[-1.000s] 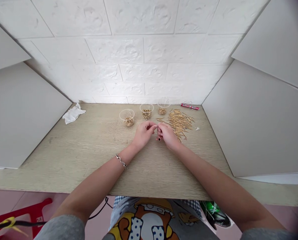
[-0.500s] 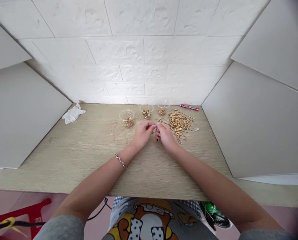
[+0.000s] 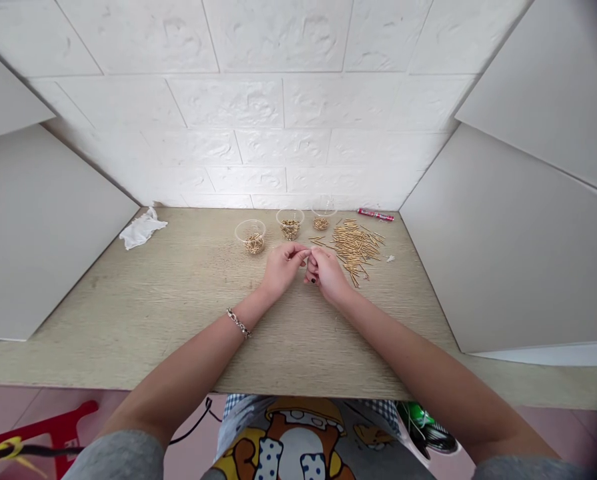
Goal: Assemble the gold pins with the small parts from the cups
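Slight leftward slide of the whole view noted since the earlier frame; the left hand (image 3: 281, 268) and right hand (image 3: 330, 275) remain together at the centre of the frame, tip to tip. Both sets of fingers are pinched; whether they grasp a piece cannot be told, as anything between them is hidden or too small.

Beside the right hand, right of centre, lies a loose pile of slender gold-coloured metal-looking pins (image 3: 357, 243). Beyond the hands stand three round clear plastic cups: a left cup (image 3: 248, 228), a middle cup (image 3: 290, 215) and a far cup (image 3: 324, 208), each holding small gold-coloured pieces.

Handling, as judged: pins light, stiff and smooth, liable to roll or slip; best pinched at mid-length. Cups thin-walled, light and easily tipped; best held by the wall below the rim.

Edges: the pale wood-grain surface (image 3: 128, 300) ends at a front edge below the forearms. A white brick-pattern wall (image 3: 258, 107) bounds the back; grey panels (image 3: 533, 253) bound both sides. Widest room for moving is left of the left hand, towards the crumpled white tissue (image 3: 143, 229); the right side is tighter, between pile and panel.
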Tool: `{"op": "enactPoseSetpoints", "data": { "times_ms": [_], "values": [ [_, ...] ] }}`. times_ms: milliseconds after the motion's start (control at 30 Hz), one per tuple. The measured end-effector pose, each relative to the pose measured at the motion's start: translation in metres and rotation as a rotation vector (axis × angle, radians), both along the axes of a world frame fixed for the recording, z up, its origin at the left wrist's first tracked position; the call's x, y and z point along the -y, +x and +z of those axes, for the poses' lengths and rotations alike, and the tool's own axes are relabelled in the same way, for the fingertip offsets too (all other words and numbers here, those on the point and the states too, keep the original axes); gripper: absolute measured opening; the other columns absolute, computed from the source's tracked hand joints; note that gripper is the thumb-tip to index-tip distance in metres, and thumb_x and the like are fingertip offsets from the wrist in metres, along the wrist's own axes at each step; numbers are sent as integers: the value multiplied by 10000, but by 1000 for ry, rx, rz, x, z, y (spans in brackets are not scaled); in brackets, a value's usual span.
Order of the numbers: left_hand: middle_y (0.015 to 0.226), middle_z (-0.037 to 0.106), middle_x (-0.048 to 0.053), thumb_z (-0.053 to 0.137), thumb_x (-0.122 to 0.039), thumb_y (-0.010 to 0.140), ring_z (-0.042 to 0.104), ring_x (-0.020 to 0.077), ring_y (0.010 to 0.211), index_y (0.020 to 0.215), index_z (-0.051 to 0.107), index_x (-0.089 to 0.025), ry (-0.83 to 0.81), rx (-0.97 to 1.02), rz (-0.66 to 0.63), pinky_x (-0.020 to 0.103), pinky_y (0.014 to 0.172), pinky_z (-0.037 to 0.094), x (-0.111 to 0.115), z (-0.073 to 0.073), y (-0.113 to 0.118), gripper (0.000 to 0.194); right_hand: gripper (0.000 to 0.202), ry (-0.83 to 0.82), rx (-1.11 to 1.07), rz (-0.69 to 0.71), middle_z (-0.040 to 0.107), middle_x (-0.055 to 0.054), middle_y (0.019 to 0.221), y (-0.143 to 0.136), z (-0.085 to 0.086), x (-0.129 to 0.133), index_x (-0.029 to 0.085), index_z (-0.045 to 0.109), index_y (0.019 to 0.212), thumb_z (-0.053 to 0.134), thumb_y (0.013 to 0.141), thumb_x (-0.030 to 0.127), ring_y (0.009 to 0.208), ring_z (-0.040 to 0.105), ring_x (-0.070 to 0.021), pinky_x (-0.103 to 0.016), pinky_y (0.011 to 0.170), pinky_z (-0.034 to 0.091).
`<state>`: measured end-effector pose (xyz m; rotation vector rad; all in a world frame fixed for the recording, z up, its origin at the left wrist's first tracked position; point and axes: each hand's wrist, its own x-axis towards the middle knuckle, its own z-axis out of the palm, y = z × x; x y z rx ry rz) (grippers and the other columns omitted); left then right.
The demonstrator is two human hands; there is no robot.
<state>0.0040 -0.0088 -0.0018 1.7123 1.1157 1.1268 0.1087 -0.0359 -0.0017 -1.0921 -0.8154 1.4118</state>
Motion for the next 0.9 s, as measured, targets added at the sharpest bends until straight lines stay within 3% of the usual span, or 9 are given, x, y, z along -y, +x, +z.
{"op": "enactPoseSetpoints", "data": {
  "times_ms": [233, 500, 900],
  "values": [
    [711, 653, 14, 564, -296, 746, 563, 99, 578, 744, 665, -155, -24, -56, -16, 230, 590, 459, -5, 1, -3, 174, 271, -51, -33, 17, 289, 91, 390, 2, -6, -6, 213, 336, 557, 450, 767, 341, 317, 304, -66, -226, 379, 394],
    [762, 677, 29, 558, -282, 752, 589, 119, 640, 813, 688, -170, -7, -96, -19, 240, 625, 474, -9, -3, -3, 182, 212, 7, -76, 53, 363, 85, 444, 7, -15, -13, 207, 413, 610, 502, 731, 357, 355, 348, -69, -240, 406, 419],
    [756, 690, 28, 573, -318, 751, 582, 127, 662, 819, 709, -186, 67, -155, 23, 244, 636, 450, -10, -1, -7, 201, 295, 140, 162, 10, 422, 70, 486, 10, -14, -10, 202, 492, 679, 504, 740, 490, 379, 413, -83, -253, 435, 421]
  ]
}}
